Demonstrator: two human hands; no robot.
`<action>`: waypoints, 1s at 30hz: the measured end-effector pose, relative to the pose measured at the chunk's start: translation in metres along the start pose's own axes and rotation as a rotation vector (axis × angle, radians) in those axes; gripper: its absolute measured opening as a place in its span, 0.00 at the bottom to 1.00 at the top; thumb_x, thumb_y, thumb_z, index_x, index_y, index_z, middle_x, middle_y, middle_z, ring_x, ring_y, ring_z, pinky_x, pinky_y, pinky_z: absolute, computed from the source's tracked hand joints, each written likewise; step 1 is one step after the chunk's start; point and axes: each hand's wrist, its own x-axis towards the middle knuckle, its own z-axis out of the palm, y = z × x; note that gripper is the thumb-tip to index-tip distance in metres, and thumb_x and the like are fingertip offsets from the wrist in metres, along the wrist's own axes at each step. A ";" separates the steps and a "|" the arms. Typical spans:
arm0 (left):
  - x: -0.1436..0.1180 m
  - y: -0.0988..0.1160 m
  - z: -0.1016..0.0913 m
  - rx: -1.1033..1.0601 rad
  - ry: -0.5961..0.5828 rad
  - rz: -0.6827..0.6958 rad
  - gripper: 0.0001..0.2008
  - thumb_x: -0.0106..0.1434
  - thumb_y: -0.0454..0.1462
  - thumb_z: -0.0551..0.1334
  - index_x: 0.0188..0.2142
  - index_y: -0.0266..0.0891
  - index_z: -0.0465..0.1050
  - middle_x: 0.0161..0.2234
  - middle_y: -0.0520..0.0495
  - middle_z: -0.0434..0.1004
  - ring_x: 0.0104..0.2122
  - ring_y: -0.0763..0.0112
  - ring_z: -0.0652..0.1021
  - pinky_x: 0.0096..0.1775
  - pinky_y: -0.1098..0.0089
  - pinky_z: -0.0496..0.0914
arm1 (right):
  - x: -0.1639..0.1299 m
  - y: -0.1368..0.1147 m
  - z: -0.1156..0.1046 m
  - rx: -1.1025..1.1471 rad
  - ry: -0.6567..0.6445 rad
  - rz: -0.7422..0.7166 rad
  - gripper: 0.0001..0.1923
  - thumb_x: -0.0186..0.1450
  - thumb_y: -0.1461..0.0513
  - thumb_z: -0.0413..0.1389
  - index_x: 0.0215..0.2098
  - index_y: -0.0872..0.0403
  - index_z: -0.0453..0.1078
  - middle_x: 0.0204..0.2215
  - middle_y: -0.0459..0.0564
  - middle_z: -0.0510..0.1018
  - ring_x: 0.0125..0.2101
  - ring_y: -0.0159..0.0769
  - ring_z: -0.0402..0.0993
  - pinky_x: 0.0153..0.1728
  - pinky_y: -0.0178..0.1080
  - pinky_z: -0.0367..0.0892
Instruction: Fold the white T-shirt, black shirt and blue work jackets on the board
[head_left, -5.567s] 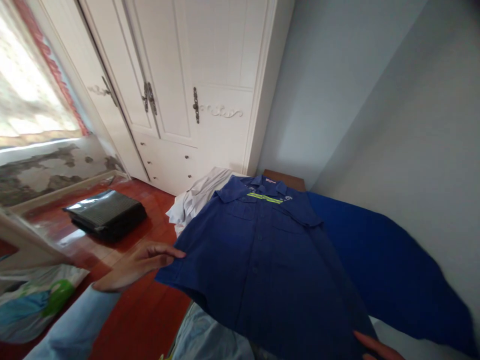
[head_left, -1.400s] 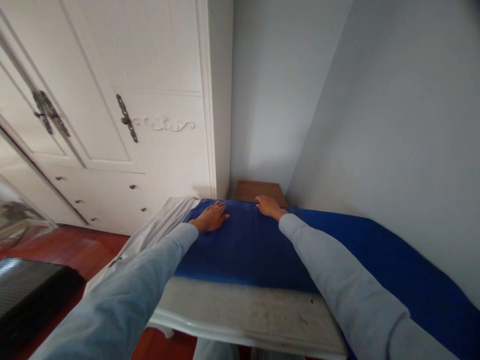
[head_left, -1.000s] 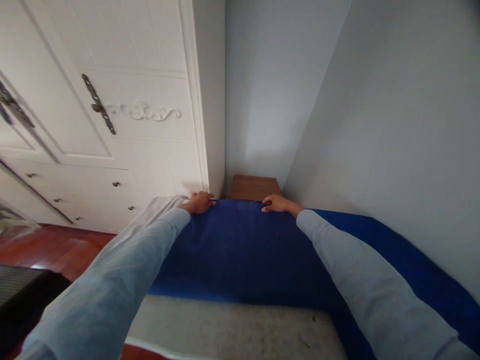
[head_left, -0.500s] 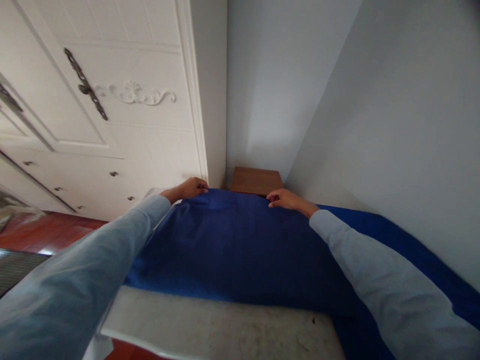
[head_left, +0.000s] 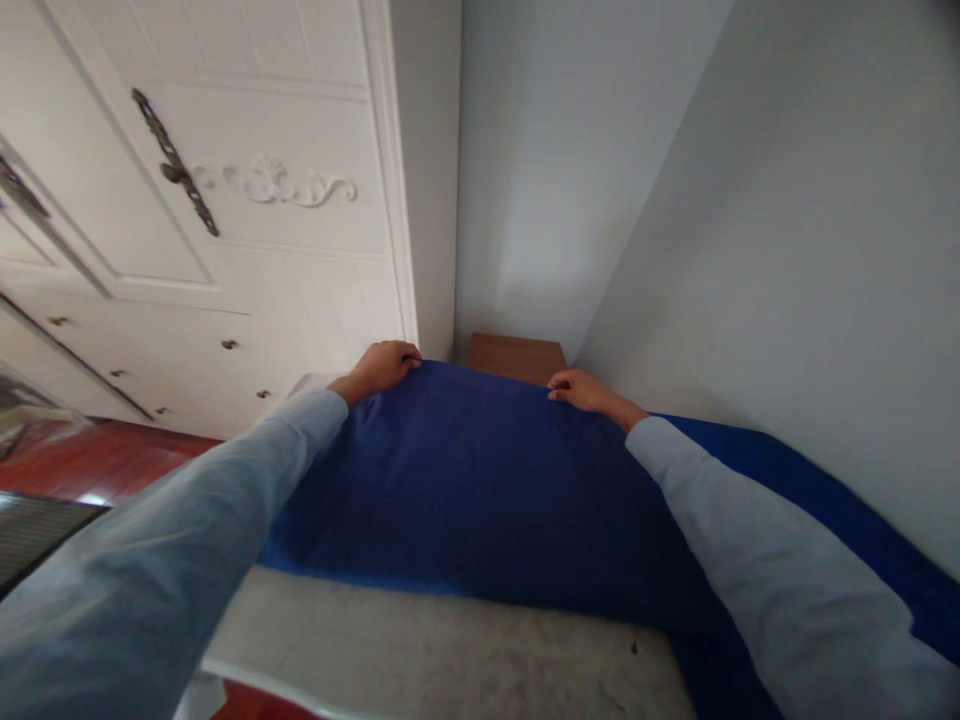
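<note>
The fingertips of the left hand (head_left: pixel 379 366) and the right hand (head_left: pixel 581 390) curl over the far edge of the blue shirt (head_left: pixel 480 480) and are hidden. At 5 o'clock the frame cuts off the shirt. At 9 o'clock a dark mat (head_left: pixel 34 525) is cropped. The wardrobe (head_left: pixel 225 200) runs off at 10 o'clock.

**Where Things Sit Around the Cloth**

The cloth (head_left: pixel 480 480) lies on the table (head_left: pixel 450 655). The left hand (head_left: pixel 381 366) is on the cloth's far left corner. The right hand (head_left: pixel 581 388) is on its far right corner. Behind the cloth sits a wooden stand (head_left: pixel 516 354). The wardrobe (head_left: pixel 247 200) stands left of the cloth.
</note>
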 end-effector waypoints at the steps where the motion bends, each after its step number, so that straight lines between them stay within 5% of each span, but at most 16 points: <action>1: -0.001 0.005 0.006 0.044 0.011 -0.047 0.17 0.65 0.40 0.52 0.44 0.41 0.79 0.46 0.43 0.82 0.47 0.57 0.79 0.52 0.58 0.69 | 0.000 -0.003 0.003 -0.033 0.014 0.029 0.08 0.62 0.63 0.59 0.39 0.54 0.78 0.40 0.54 0.83 0.40 0.39 0.78 0.43 0.38 0.69; 5: -0.013 0.023 0.042 0.201 0.156 -0.152 0.19 0.66 0.33 0.50 0.50 0.39 0.76 0.53 0.36 0.77 0.57 0.52 0.72 0.61 0.44 0.57 | 0.001 -0.015 0.032 -0.137 0.053 0.079 0.12 0.68 0.65 0.51 0.41 0.54 0.78 0.45 0.55 0.82 0.45 0.42 0.77 0.49 0.41 0.69; 8: -0.024 0.029 0.062 0.183 0.136 -0.091 0.20 0.69 0.35 0.49 0.55 0.38 0.72 0.58 0.36 0.72 0.61 0.55 0.68 0.63 0.49 0.56 | -0.001 -0.016 0.056 -0.175 0.097 0.027 0.19 0.72 0.65 0.42 0.48 0.54 0.75 0.49 0.57 0.80 0.50 0.42 0.75 0.53 0.43 0.67; 15: -0.063 0.058 0.048 0.075 0.068 0.092 0.31 0.73 0.51 0.41 0.65 0.34 0.60 0.66 0.36 0.61 0.68 0.56 0.56 0.66 0.54 0.52 | -0.026 -0.035 0.056 -0.295 0.334 -0.056 0.25 0.73 0.58 0.42 0.63 0.62 0.64 0.58 0.64 0.71 0.60 0.49 0.66 0.62 0.50 0.60; 20: -0.103 0.080 0.062 0.037 -0.101 0.257 0.37 0.71 0.57 0.40 0.69 0.38 0.52 0.70 0.39 0.51 0.70 0.58 0.50 0.68 0.54 0.45 | -0.053 -0.065 0.072 -0.327 0.183 -0.301 0.35 0.73 0.46 0.39 0.68 0.59 0.57 0.68 0.60 0.59 0.68 0.47 0.51 0.68 0.51 0.48; 24: -0.115 0.062 0.073 0.031 -0.139 0.082 0.37 0.71 0.57 0.39 0.69 0.38 0.53 0.70 0.38 0.52 0.69 0.56 0.53 0.67 0.54 0.48 | -0.064 -0.048 0.085 -0.323 0.050 -0.231 0.39 0.72 0.42 0.32 0.70 0.57 0.55 0.69 0.60 0.55 0.69 0.48 0.48 0.67 0.56 0.48; 30: -0.137 0.023 0.063 0.079 -0.088 -0.152 0.39 0.70 0.58 0.39 0.68 0.35 0.56 0.70 0.37 0.52 0.69 0.53 0.53 0.67 0.52 0.49 | -0.067 -0.017 0.075 -0.361 0.013 -0.094 0.42 0.71 0.41 0.30 0.71 0.60 0.52 0.70 0.62 0.51 0.70 0.50 0.45 0.67 0.54 0.48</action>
